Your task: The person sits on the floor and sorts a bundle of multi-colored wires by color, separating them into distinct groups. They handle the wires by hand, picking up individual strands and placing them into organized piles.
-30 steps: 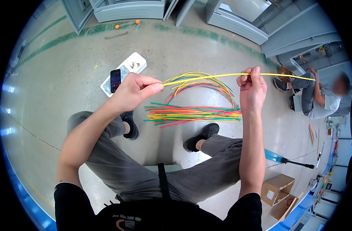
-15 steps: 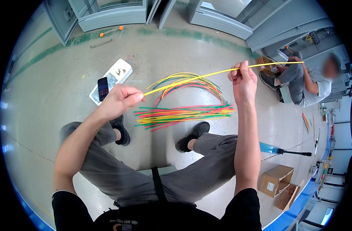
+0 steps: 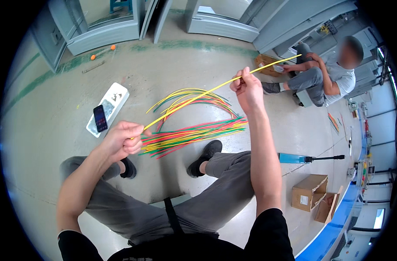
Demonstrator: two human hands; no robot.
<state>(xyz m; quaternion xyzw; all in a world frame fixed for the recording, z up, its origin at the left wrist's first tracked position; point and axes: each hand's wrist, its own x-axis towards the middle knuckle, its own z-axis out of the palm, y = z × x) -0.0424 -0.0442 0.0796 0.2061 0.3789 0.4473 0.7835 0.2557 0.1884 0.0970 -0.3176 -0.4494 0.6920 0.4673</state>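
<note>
**One head camera, looking down**

A single wide fisheye view from the seated person's head faces steeply down and forward. The forearms and knees sit close at the lower edge, the concrete floor (image 3: 55,108) spreads beyond, and straight edges bend near the rim.

thin yellow wire (image 3: 198,96), taut, slanting above floor

Wire bundle (image 3: 194,132) on floor before feet; phone (image 3: 100,118) on tray (image 3: 118,93) left.

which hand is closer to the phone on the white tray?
Left. The left hand grips the yellow wire just right of the phone; the right hand pinches the wire far across, beyond the wire pile.
</note>
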